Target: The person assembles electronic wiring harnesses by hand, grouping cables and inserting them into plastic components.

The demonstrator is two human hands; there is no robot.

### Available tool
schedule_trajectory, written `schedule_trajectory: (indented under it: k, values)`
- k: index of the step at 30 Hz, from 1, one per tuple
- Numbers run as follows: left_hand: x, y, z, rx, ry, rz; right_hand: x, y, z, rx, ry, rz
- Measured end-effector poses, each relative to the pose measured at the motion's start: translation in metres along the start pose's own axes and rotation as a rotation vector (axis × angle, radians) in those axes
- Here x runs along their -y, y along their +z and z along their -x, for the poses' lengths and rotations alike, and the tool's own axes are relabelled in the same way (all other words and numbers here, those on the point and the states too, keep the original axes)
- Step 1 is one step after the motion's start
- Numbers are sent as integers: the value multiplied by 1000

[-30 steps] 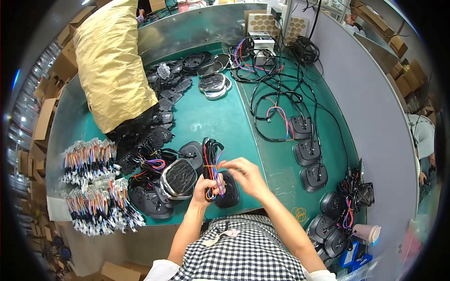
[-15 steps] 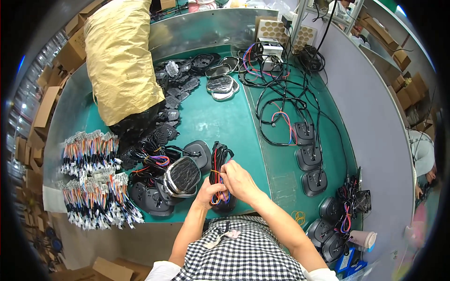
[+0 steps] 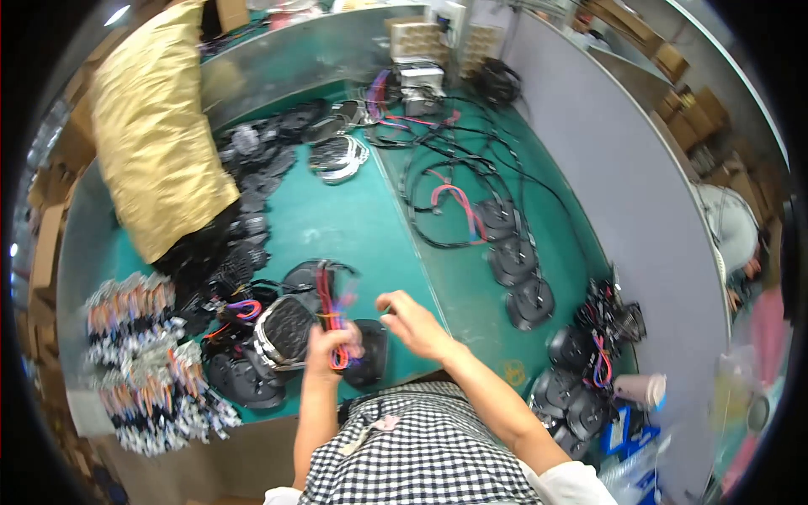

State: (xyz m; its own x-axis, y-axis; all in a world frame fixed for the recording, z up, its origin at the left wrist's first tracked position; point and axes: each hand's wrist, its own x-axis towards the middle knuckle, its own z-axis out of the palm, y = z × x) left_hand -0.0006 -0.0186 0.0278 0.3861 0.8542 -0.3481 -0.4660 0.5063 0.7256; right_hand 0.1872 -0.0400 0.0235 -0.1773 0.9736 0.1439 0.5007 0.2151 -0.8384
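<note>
My left hand is closed around a folded cable bundle with black, red, blue and orange wires, smeared by motion. Just right of that hand lies a dark rounded housing; whether the cable joins it I cannot tell. My right hand is apart from the bundle, over the green table, with nothing visible in its partly bent, spread fingers. Left of my left hand, a silver-rimmed mirror-like part rests among black housings and coiled wires.
Rows of small wire harnesses lie at the table's left edge. A yellow sack leans behind them, beside piled black parts. Looped black cables and black housings line the right side. A cup stands near the partition.
My right hand has let go of the cable bundle and moved off to its right. My left hand still grips the bundle. The whole view has shifted and turned slightly.
</note>
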Motion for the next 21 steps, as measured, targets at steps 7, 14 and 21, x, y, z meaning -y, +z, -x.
schedule_trajectory:
  k: [7, 14, 21]
  values:
    - [-57, -49, -3, -183, 223, 332, -149, -111, 224, -143, 834, 372]
    - [-104, -73, 1, -443, 454, 515, -121, -61, 230, -319, 693, 502]
    - [-136, -14, 53, -269, 771, 356, -143, -36, 227, -221, 747, 566]
